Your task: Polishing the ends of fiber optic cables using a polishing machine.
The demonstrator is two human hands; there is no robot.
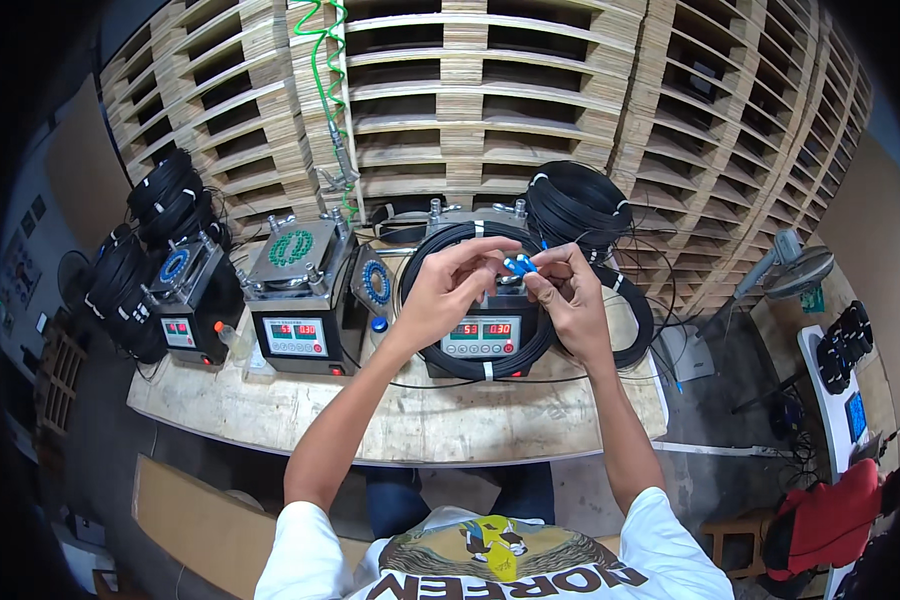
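Note:
Over the middle machine, my left hand (460, 283) and my right hand (569, 298) come together with their fingertips pinched. Small blue cable connectors (519, 265) with white ends show between the fingers of both hands. The fingers cover part of them, so how each one is gripped is partly hidden. A large coil of black cable (411, 335), tied with white bands, hangs below my hands around the front of the polishing machine (480, 338). That machine has a lit red and green display.
Two similar machines (295, 290) (183, 300) stand left on the wooden worktable (400, 425). A round holder with blue connectors (376, 283) leans beside one. More black coils (582, 208) lie behind, before stacked pallets (490, 70). A clear bottle (232, 340) stands between machines; a fan (798, 272) is right.

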